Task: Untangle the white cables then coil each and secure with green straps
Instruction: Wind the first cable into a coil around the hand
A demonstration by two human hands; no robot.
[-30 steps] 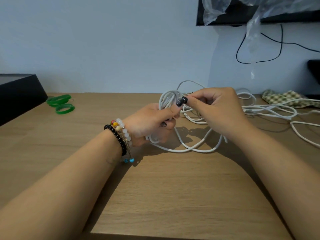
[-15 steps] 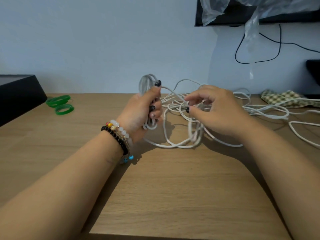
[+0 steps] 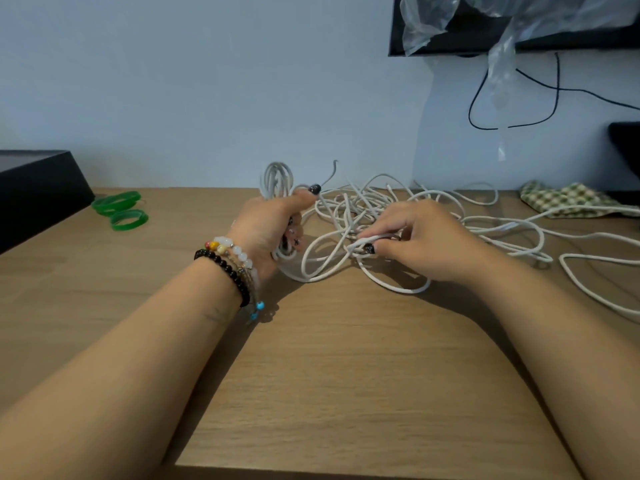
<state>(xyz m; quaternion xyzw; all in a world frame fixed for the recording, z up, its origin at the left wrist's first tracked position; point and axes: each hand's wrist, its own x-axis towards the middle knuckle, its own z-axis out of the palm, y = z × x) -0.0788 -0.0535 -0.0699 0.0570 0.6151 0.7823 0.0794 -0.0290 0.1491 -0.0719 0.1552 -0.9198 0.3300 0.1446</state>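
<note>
two bare forearms reached in from the bottom corners over the wooden table [image 3: 346, 393]. the left wrist wore beaded bracelets [image 3: 230, 265], just left of center. above them the left hand [image 3: 270, 226] was curled round a coiled bundle [image 3: 277, 180] of white cable, thumb on top; the loops stood upright out of the fist, and a loose end stuck up just right of the thumb. to the right of center the right hand [image 3: 426, 240] lay low on the table, thumb and forefinger pinching a few strands at the near edge of the tangled white cables [image 3: 363, 209]. that tangle sat at mid-frame between and behind the hands, with long loops trailing off toward the right edge. farther back at the left lay the green straps [image 3: 121, 209], well apart from the cables, beside a black box [image 3: 38, 188] at the left edge. at the far right rested a checked cloth [image 3: 568, 199]. in the upper right, clear plastic film [image 3: 502, 32] hung from a dark screen, with a black wire [image 3: 481, 98] looping on the wall.
</note>
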